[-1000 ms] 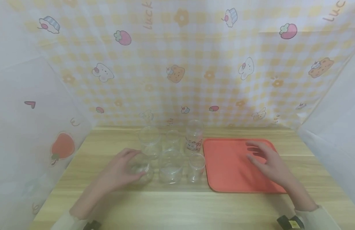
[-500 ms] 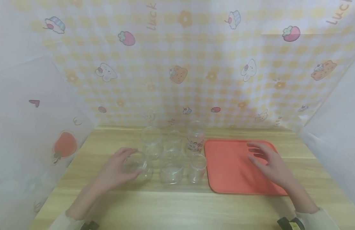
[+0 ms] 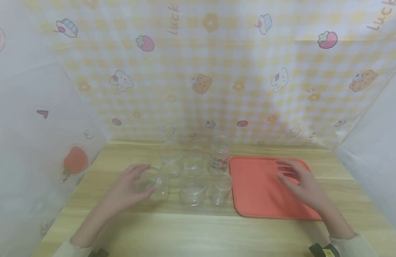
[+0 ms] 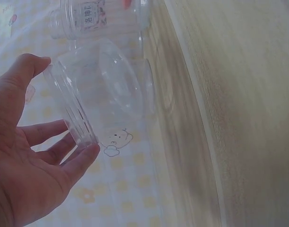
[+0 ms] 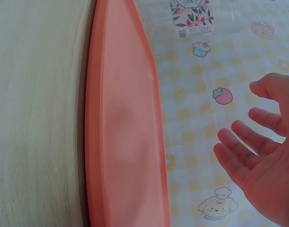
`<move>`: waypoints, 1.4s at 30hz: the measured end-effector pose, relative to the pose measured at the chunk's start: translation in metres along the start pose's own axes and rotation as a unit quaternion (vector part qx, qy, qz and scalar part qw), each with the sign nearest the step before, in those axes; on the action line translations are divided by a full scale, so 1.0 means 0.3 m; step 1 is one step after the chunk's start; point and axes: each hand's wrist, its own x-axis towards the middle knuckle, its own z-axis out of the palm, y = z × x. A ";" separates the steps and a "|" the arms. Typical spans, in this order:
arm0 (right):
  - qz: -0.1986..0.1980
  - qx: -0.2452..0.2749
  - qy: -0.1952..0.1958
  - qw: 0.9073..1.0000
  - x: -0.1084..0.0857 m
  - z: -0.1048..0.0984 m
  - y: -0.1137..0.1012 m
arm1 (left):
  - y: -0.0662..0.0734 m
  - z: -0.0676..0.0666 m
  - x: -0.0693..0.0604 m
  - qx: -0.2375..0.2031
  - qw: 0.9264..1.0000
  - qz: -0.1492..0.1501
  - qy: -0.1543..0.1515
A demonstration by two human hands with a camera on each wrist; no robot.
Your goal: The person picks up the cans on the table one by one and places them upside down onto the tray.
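Observation:
My left hand [image 3: 128, 189] grips a clear plastic jar [image 3: 160, 191] by its rim, thumb on one side and fingers on the other. In the left wrist view that jar [image 4: 95, 92] has ridges below its mouth and looks see-through down to its round base. My right hand [image 3: 302, 184] hovers over the right part of the red tray [image 3: 255, 192], fingers spread and relaxed, holding nothing. In the right wrist view the right hand [image 5: 272, 161] is apart from the tray [image 5: 128, 118].
Several other clear containers stand close together right of the held jar, including a large front one [image 3: 193, 189], a narrow one [image 3: 221, 191] by the tray and a tall labelled bottle [image 3: 219, 160]. A patterned cloth [image 3: 185, 100] hangs behind the wooden table [image 3: 198, 232].
My left hand has moved slightly left, drawing the jar's rim with it so the jar leans toward the palm. The right hand has kept its pose over the tray; the view has shifted slightly.

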 end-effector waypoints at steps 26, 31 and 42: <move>-0.001 0.018 0.009 1.000 0.002 0.007 0.002 | -0.015 -0.012 0.011 -0.088 0.995 0.018 0.045; 0.000 0.025 0.009 1.000 0.000 0.007 0.003 | -0.009 -0.017 0.010 -0.097 0.994 0.010 0.048; -0.002 0.009 0.008 1.000 0.007 0.006 0.004 | -0.003 -0.028 0.014 -0.111 0.993 0.004 0.049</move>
